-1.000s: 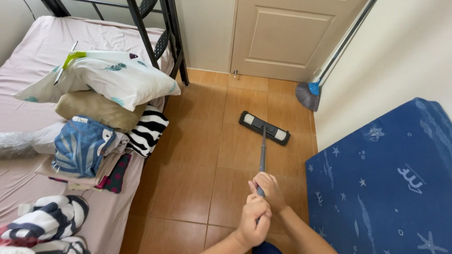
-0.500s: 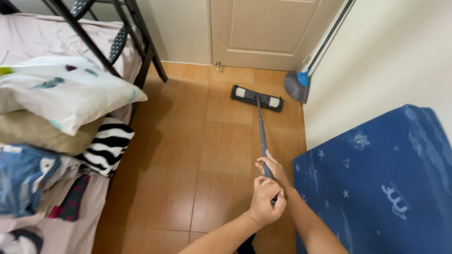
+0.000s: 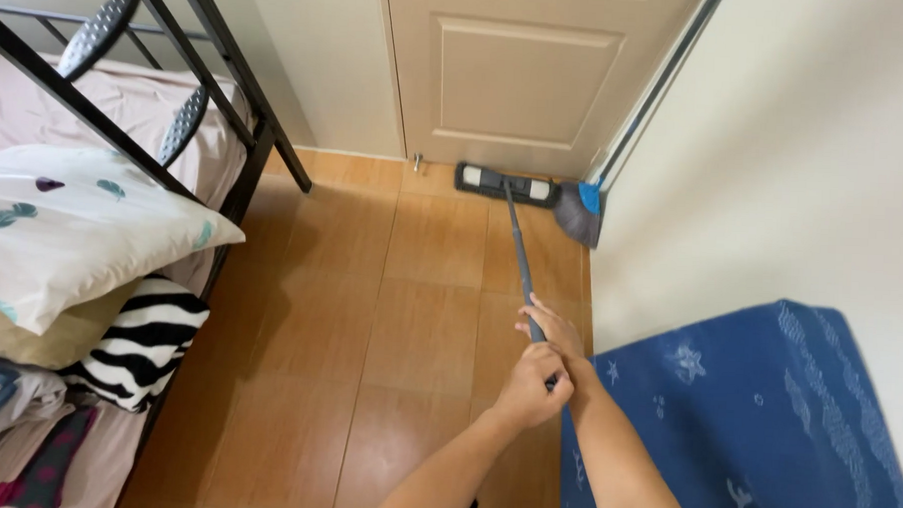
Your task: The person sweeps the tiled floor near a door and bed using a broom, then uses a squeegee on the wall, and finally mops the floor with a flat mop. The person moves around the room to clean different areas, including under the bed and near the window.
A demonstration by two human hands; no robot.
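A: What do the hands hold now?

B: Both are clenched on the thin grey metal mop handle (image 3: pixel 519 258). The left hand (image 3: pixel 533 385) grasps the near end; the right hand (image 3: pixel 554 330) closes on the pole just ahead of it, and the two touch each other.

A: And where is the mop head?

B: The flat rectangular dark mop head with pale pads (image 3: pixel 505 183) lies far ahead of the grip, on the brown tiled floor (image 3: pixel 409 313), right against the bottom of the cream panelled door (image 3: pixel 523 71). A second ago it was in the middle of the floor; half a second ago it was near the door. So the stroke is at its full reach, I think.

A: What is beside it?

B: A grey broom with blue collar (image 3: pixel 579 208), just right of the head, against the wall. To the left of the grip stands the black metal bed frame (image 3: pixel 228 71) with a white feather-pattern pillow (image 3: pixel 82 226); to the right, very near, a blue patterned mattress (image 3: pixel 756 415).
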